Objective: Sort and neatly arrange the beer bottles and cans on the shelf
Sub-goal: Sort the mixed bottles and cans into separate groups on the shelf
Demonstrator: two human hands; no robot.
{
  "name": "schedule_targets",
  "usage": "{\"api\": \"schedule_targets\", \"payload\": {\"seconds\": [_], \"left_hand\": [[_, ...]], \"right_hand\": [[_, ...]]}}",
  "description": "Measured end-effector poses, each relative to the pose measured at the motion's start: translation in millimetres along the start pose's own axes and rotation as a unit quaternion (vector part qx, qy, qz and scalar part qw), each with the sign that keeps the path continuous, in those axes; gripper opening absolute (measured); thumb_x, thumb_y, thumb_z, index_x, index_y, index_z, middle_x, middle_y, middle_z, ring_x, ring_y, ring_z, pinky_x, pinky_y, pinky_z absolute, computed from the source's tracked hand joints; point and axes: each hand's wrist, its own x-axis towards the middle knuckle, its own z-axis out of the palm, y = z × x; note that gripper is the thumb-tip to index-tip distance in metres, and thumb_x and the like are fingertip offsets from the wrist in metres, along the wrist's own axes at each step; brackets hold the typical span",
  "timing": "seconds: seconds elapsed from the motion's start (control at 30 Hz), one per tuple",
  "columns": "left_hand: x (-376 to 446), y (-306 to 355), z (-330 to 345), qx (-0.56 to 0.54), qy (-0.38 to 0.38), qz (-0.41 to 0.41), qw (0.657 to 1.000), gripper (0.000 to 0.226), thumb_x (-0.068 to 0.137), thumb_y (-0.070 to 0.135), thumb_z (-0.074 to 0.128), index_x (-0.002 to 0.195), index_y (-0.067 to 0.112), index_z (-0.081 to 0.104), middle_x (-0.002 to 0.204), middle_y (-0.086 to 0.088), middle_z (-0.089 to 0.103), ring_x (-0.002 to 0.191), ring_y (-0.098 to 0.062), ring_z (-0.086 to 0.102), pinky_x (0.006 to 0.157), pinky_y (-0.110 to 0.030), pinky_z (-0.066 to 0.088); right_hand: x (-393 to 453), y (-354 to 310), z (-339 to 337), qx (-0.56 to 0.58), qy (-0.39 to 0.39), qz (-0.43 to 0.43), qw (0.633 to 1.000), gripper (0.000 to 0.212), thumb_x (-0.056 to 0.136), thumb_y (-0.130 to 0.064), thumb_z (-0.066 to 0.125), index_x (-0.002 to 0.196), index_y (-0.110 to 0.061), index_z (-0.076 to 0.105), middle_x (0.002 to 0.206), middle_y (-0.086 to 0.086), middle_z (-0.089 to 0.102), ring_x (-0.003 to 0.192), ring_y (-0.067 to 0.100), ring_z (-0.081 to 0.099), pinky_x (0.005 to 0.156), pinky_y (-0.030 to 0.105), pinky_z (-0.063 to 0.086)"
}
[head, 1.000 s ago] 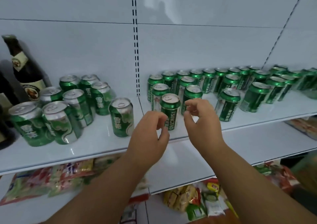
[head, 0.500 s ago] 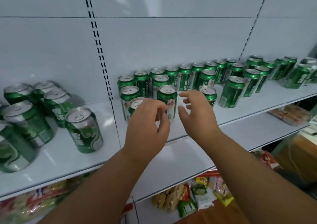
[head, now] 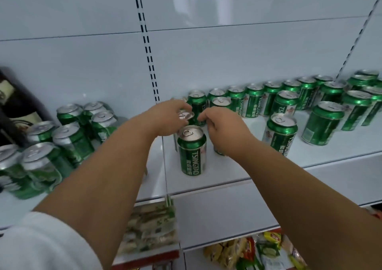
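1. The front can (head: pixel 192 150) stands upright near the shelf (head: pixel 227 178) edge; leave it untouched.
2. Just behind it, the left hand (head: pixel 167 118) grips a can (head: pixel 186 115) by its top; keep it upright.
3. The right hand (head: pixel 222 125) has curled fingers; what it grips is hidden.
4. Set cans flush with the back row (head: pixel 268 98).

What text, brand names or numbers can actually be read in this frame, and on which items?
"TSINGTAO", running vertically: on the front green can between the hands.
"TSINGTAO", vertical, slightly blurred: on a back-row can.
"TS..." only, the rest unclear: on the second-row can.
Small print beside the brand on these cans: too small to read.
Left-hand can group, dark bottle label, snack packets below: blurred, unreadable.
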Motion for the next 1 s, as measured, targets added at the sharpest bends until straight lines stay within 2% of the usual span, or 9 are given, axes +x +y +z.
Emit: {"api": "schedule_targets", "payload": {"seconds": [0.17,0.33,0.4,0.53,0.63,0.73,0.8,0.9,1.0], "left_hand": [[9,-3,-13,0.096,-0.049,0.052,0.993,0.062,0.090,0.033,0.068,0.146,0.034,0.041,0.147,0.001,0.047,0.129,-0.021,0.047,0.096,-0.027,0.033],[19,-5,-28,0.123,-0.063,0.037,0.990,0.044,0.093,0.036,0.061,0.136,0.029,0.055,0.139,-0.003,0.053,0.121,-0.021,0.050,0.090,-0.029,0.035],[23,-7,-35,0.123,-0.058,0.037,0.990,0.042,0.093,0.036,0.061,0.134,0.028,0.058,0.137,-0.003,0.055,0.118,-0.021,0.051,0.090,-0.030,0.036],[27,-9,-36,0.110,-0.050,0.048,0.991,0.043,0.094,0.036,0.060,0.136,0.026,0.056,0.140,-0.001,0.053,0.124,-0.022,0.049,0.090,-0.029,0.033],[30,-10,-30,0.094,-0.045,0.075,0.992,0.042,0.095,0.033,0.060,0.135,0.023,0.057,0.138,-0.004,0.054,0.119,-0.022,0.051,0.088,-0.029,0.033],[34,-8,-27,0.098,-0.045,0.097,0.989,0.040,0.095,0.033,0.059,0.134,0.023,0.057,0.133,-0.006,0.055,0.103,-0.019,0.050,0.083,-0.027,0.033],[36,-8,-30,0.093,-0.056,0.113,0.988,0.040,0.096,0.033,0.059,0.135,0.026,0.056,0.136,-0.006,0.053,0.106,-0.018,0.048,0.087,-0.027,0.032],[37,-10,-47,0.055,-0.062,0.128,0.988,0.043,0.095,0.029,0.061,0.138,0.029,0.053,0.140,-0.004,0.051,0.120,-0.021,0.049,0.098,-0.032,0.034],[36,-10,-69,-0.010,-0.043,0.131,0.990,0.042,0.094,0.024,0.063,0.135,0.032,0.057,0.133,0.002,0.057,0.109,-0.016,0.056,0.099,-0.038,0.044]], "right_hand": [[5,8,-1,0.004,0.005,-0.023,1.000,0.029,0.095,-0.008,0.049,0.115,-0.015,0.068,0.115,0.005,0.065,0.107,0.024,0.058,0.091,0.035,0.047],[2,6,-2,0.081,0.019,-0.033,0.996,0.024,0.101,-0.025,0.043,0.113,-0.022,0.063,0.096,-0.008,0.063,0.088,0.011,0.056,0.072,0.026,0.041],[-2,4,-2,0.106,0.031,-0.037,0.993,0.023,0.101,-0.026,0.042,0.111,-0.024,0.062,0.091,-0.013,0.060,0.083,0.006,0.053,0.068,0.021,0.039],[-9,-2,0,0.119,0.026,-0.053,0.991,0.018,0.100,-0.023,0.046,0.102,-0.022,0.064,0.087,-0.016,0.061,0.083,-0.003,0.054,0.068,0.018,0.038],[-14,-6,0,0.099,0.024,-0.054,0.993,0.016,0.097,-0.035,0.049,0.098,-0.026,0.062,0.085,-0.021,0.058,0.083,-0.006,0.052,0.068,0.013,0.035],[-20,-10,0,0.071,0.038,-0.056,0.995,0.026,0.093,-0.045,0.051,0.103,-0.025,0.064,0.092,-0.019,0.059,0.087,-0.002,0.051,0.075,0.007,0.033],[-25,-12,0,0.063,0.050,-0.054,0.995,0.030,0.091,-0.046,0.052,0.106,-0.023,0.065,0.093,-0.019,0.057,0.088,-0.004,0.047,0.076,0.005,0.033],[-27,-13,1,0.091,0.086,0.005,0.992,0.021,0.096,-0.038,0.049,0.106,-0.027,0.064,0.089,-0.024,0.054,0.086,-0.008,0.051,0.070,0.004,0.034],[-14,-18,-1,0.151,0.122,0.098,0.976,0.020,0.098,-0.027,0.053,0.115,-0.031,0.061,0.091,-0.029,0.057,0.087,-0.018,0.052,0.070,0.006,0.037]]}}
